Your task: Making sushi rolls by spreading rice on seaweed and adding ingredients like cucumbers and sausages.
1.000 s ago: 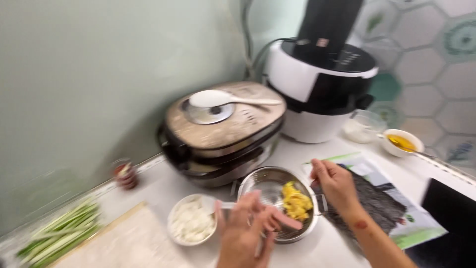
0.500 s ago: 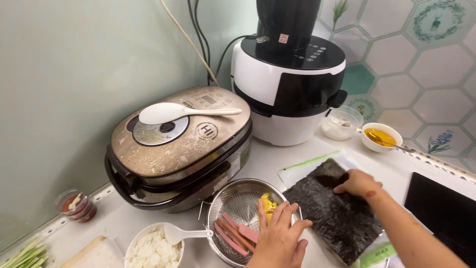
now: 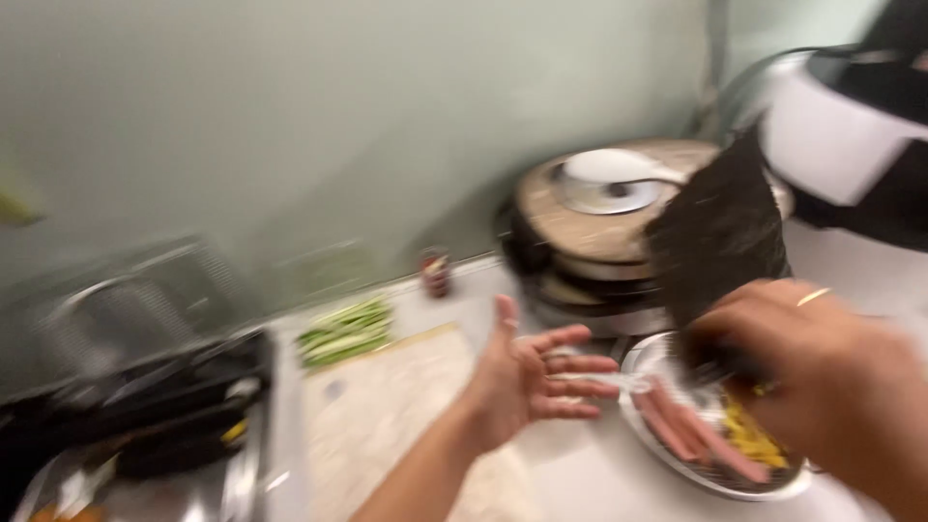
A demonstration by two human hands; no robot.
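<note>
Seaweed sheet: dark sheet (image 3: 720, 232) held up on edge above the counter (image 3: 580, 474), in front of the cooker; lifted clear of the food, most likely so it stays dry and flat.
Right hand: right hand (image 3: 822, 377) pinches the sheet's lower edge, its grip clamped on it between thumb and fingers; a ring shows on one finger.
Left hand: left hand (image 3: 532, 377) hangs open, palm up, fingers spread apart, holding nothing, just left of the metal bowl (image 3: 667, 464) and under the sheet, as if ready to support it.
Look of the sheet: near black, thin, stiff enough to stand without drooping, edges roughly straight; motion blur hides its surface texture.
Metal bowl: holds pink strips (image 3: 677, 425) and yellow strips (image 3: 749, 440), directly below the right hand.
Nearby: pale mat (image 3: 387, 416) lies flat on the counter to the left, green stalks (image 3: 343, 329) beside its far edge; round cooker (image 3: 599, 232) with a white paddle (image 3: 614, 166) resting on its lid.
</note>
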